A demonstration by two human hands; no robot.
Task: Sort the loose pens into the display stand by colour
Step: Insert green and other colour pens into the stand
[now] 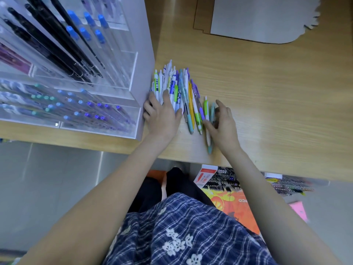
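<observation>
A pile of loose pens (177,85) in white, green, purple, yellow and teal lies on the wooden table beside the clear acrylic display stand (133,73). The stand holds black, blue, teal and purple pens in separate compartments. My left hand (162,115) lies flat on the left part of the pile, fingers spread over the pens. My right hand (223,123) is at the pile's right edge, its fingers and thumb curled around a teal pen (212,111). A green-and-white pen (207,121) lies just left of that hand.
The wooden table (267,92) stretches to the right and back. A sheet of cardboard (267,20) lies at the far right. Below the table edge are boxes of pens (221,180) and an orange package (236,205) on the floor.
</observation>
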